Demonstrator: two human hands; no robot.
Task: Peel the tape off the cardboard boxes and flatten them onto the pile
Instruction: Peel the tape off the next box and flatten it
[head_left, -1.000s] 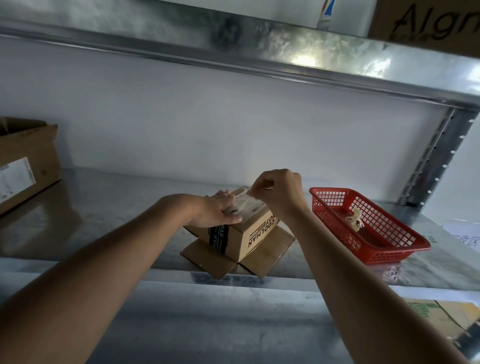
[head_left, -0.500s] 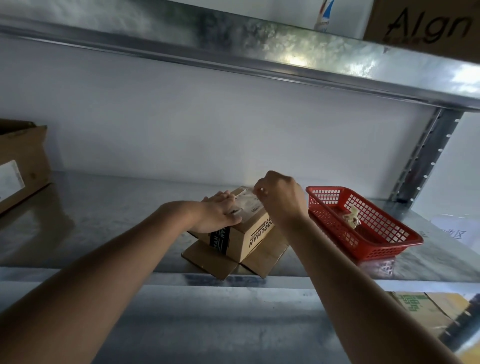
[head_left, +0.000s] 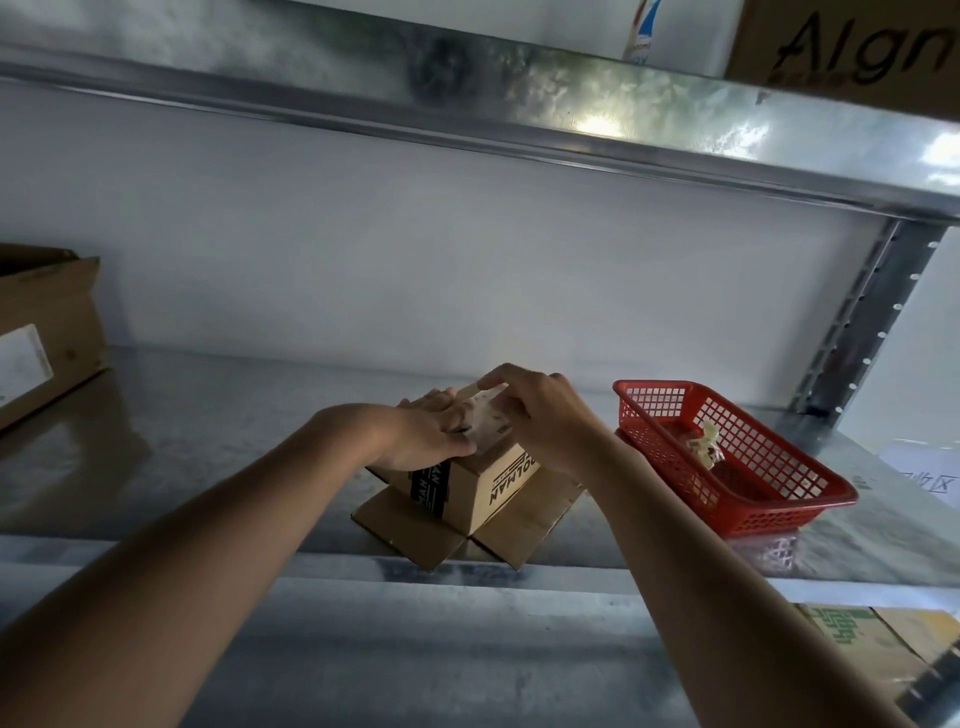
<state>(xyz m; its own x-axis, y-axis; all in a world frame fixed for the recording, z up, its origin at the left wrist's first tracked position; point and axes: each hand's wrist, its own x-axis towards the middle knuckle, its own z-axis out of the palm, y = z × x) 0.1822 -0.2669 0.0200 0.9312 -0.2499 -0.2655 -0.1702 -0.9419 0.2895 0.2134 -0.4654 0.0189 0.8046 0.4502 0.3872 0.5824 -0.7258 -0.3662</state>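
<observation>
Lower right corner: flattened cardboard (head_left: 878, 649) with green print lies below the shelf's front edge, partly cut off by the frame.
Forearms: two bare arms reach in from the bottom corners and meet at the centre of the frame.
Shelf: a grey metal shelf (head_left: 208, 467) spans the frame's width; its front lip runs across the lower third.
Small box: a brown cardboard box (head_left: 483, 488) stands at the centre of the frame, on the shelf near its front edge. Its bottom flaps are splayed flat on the metal around it. Dark lettering shows on the two sides facing the camera.
Left hand (head_left: 431, 434): lies flat on the box's top, left of centre, fingers nearly straight, pressing down. It grasps nothing.
Right hand (head_left: 540, 415): fingers curled over the box's top right part, pinching a pale label or tape piece (head_left: 488, 415) whose near edge is lifted off the cardboard.
Red basket (head_left: 727, 457): a plastic mesh basket sits on the shelf just right of the box, centre right of the frame. A small crumpled pale scrap (head_left: 704, 447) lies inside.
Large box (head_left: 47, 332): an open brown carton with a white label stands at the left edge, well apart from the small box.
Back wall: plain white, behind the shelf.
Upright: a perforated metal post (head_left: 857, 322) rises at the right.
Upper shelf (head_left: 519, 98): a metal shelf crosses the top of the frame; a brown carton (head_left: 852, 47) with dark lettering sits on it in the upper right corner.
</observation>
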